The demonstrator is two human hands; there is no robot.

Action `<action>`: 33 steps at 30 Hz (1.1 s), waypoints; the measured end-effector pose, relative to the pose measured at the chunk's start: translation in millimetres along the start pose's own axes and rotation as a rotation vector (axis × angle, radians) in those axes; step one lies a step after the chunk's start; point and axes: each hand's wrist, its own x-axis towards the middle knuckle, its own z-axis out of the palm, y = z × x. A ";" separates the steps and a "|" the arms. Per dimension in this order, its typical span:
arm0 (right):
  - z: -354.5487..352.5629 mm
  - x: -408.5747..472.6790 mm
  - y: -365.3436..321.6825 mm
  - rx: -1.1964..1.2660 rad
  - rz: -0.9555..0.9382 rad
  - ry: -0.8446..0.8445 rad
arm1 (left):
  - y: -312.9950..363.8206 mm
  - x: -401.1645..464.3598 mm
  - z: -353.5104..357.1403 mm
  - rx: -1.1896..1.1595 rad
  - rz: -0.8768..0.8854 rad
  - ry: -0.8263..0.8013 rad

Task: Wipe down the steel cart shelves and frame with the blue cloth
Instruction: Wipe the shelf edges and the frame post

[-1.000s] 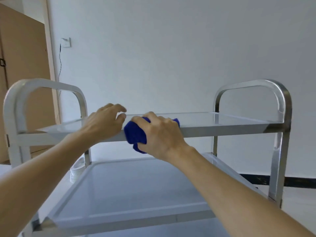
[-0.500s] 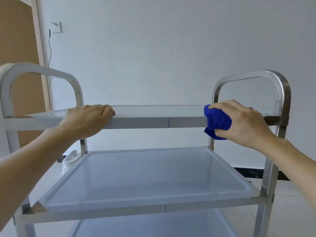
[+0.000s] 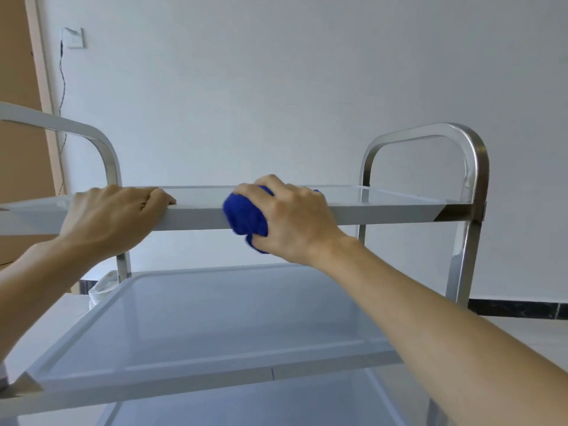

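My right hand (image 3: 295, 219) covers most of the blue cloth (image 3: 246, 216), so only its left bulge and a bit below my palm show. My left hand (image 3: 107, 219) has its fingertips curled over the top shelf's front edge (image 3: 384, 214), out of sight. The left handle loop (image 3: 61, 124) runs off the picture's left edge. The bottom shelf (image 3: 246, 407) is cut by the lower edge. A white stack on the floor (image 3: 101, 290) sits half behind the middle shelf (image 3: 215, 327); I cannot tell what it is.
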 end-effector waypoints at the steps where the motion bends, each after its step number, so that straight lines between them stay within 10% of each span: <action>1: -4.4 -8.6 12.8 0.002 0.017 0.003 | -1.3 -0.7 0.0 -0.010 0.006 0.005; 12: -74.0 -116.9 169.5 0.236 0.411 -0.117 | 1.6 8.5 -6.3 -0.035 -0.079 -0.180; 20: -133.6 -101.6 223.4 0.480 0.972 0.702 | 129.9 19.7 -25.7 -0.493 0.199 -0.040; 26: -107.0 -78.7 239.3 0.693 1.095 0.306 | 233.3 10.4 2.2 -0.450 0.356 -0.128; 33: -54.4 -140.4 242.4 0.856 1.033 0.337 | 242.1 -9.3 42.7 -0.309 0.407 0.261</action>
